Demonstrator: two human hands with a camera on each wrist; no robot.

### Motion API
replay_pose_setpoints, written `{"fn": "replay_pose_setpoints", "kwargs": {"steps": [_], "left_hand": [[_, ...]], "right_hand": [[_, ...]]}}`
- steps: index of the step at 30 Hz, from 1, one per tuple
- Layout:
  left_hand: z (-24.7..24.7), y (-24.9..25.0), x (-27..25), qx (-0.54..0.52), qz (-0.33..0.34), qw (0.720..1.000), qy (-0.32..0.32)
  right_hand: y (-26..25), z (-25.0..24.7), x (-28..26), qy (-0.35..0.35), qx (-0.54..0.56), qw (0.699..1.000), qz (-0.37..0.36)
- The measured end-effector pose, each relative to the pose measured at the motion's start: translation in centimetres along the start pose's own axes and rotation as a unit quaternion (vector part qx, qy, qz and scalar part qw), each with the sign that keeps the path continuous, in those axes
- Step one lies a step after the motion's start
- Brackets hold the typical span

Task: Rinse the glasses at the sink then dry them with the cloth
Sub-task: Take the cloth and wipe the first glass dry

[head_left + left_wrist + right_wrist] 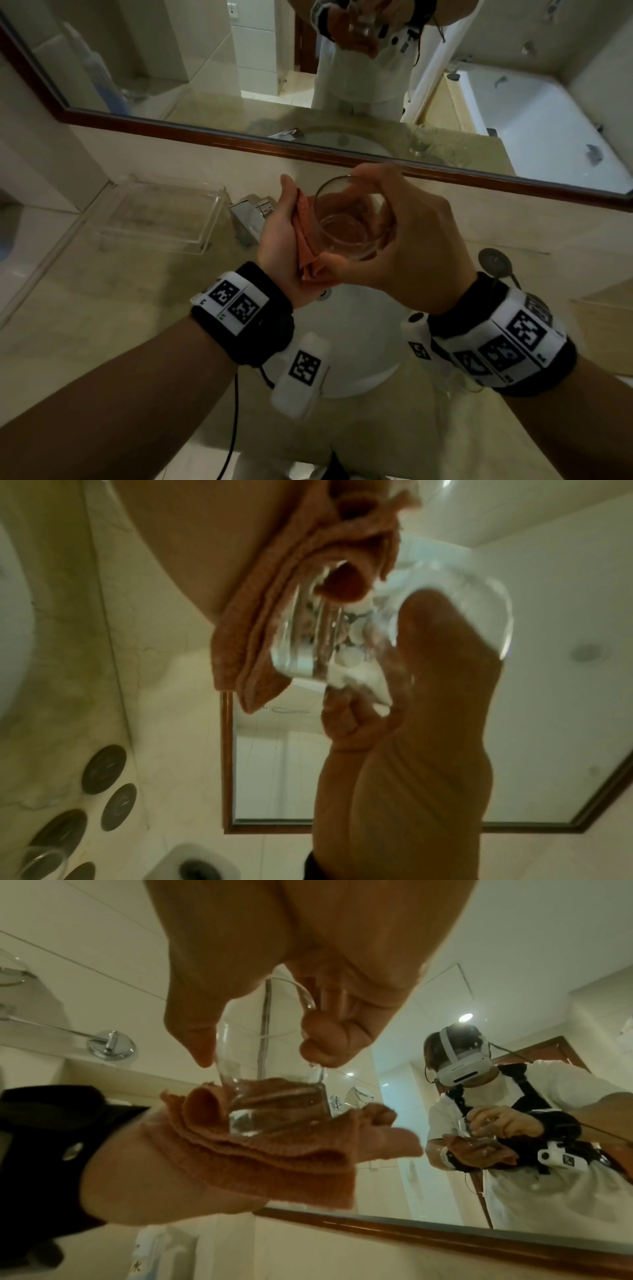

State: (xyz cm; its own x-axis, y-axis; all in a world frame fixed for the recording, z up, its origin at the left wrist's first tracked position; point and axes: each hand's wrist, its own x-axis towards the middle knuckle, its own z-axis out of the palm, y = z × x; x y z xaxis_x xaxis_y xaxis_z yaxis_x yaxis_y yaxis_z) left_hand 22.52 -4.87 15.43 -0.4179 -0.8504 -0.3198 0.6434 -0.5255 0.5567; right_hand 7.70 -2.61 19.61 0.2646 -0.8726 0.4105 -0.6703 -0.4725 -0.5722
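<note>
A clear tumbler glass [349,222] is held upright over the white sink [352,329]. My right hand [407,236] grips it from the right, thumb and fingers curled round its rim and side. My left hand [279,236] lies under and beside it, holding a folded orange cloth [305,219] against the base. In the right wrist view the glass [270,1096] stands on the cloth [274,1164], which lies across my left palm. The left wrist view shows the cloth [260,631] bunched against the glass [308,642].
A chrome faucet [250,219] stands behind the sink, with a clear plastic tray [154,212] to its left. A dark round coaster [495,262] lies on the counter at the right. Several coasters [103,772] and another glass [41,859] show in the left wrist view. A wood-framed mirror [342,150] runs behind.
</note>
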Motion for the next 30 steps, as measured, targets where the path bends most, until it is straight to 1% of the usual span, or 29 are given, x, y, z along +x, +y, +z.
{"fn": "replay_pose_setpoints", "kwargs": {"steps": [4, 8, 10, 12, 14, 17, 21, 23, 24, 26, 27, 30], "left_hand": [[-0.4, -0.2, 0.2, 0.017, -0.008, 1.000, 0.009], [-0.5, 0.0, 0.0, 0.030, -0.027, 0.999, 0.008], [-0.5, 0.0, -0.2, 0.046, -0.027, 0.999, 0.011], [-0.5, 0.4, -0.1, 0.051, -0.014, 0.998, 0.029], [-0.6, 0.9, -0.1, 0.051, 0.004, 0.998, 0.039], [-0.7, 1.6, -0.1, 0.061, 0.048, 0.996, 0.040], [-0.3, 2.3, -0.3, 0.118, 0.097, 0.987, 0.058], [0.1, 2.1, -0.5, 0.180, 0.124, 0.972, 0.086], [0.3, 1.9, -0.7, 0.226, 0.135, 0.959, 0.102], [0.8, 1.4, -1.0, 0.332, 0.141, 0.925, 0.118], [0.9, 1.1, -1.2, 0.376, 0.144, 0.908, 0.116], [1.0, 0.8, -1.8, 0.464, 0.162, 0.868, 0.075]], "right_hand": [[-0.2, 0.5, 0.2, 0.014, 0.043, 0.999, 0.021], [0.3, 1.0, 0.1, 0.003, 0.085, 0.996, 0.041], [0.9, 1.3, 0.0, -0.005, 0.118, 0.992, 0.048], [1.6, 1.6, -0.1, 0.000, 0.138, 0.988, 0.063], [2.2, 1.7, -0.2, 0.006, 0.130, 0.990, 0.064], [3.0, 1.7, -0.2, 0.000, 0.075, 0.994, 0.076], [3.9, 2.1, -0.3, -0.020, 0.010, 0.995, 0.100], [4.0, 2.5, -0.4, -0.030, -0.016, 0.995, 0.097], [4.1, 2.8, -0.4, -0.031, -0.035, 0.995, 0.091], [4.1, 3.2, -0.4, -0.030, -0.072, 0.994, 0.082], [4.1, 3.3, -0.4, -0.028, -0.085, 0.993, 0.080], [4.2, 3.4, -0.4, -0.021, -0.121, 0.989, 0.084]]}}
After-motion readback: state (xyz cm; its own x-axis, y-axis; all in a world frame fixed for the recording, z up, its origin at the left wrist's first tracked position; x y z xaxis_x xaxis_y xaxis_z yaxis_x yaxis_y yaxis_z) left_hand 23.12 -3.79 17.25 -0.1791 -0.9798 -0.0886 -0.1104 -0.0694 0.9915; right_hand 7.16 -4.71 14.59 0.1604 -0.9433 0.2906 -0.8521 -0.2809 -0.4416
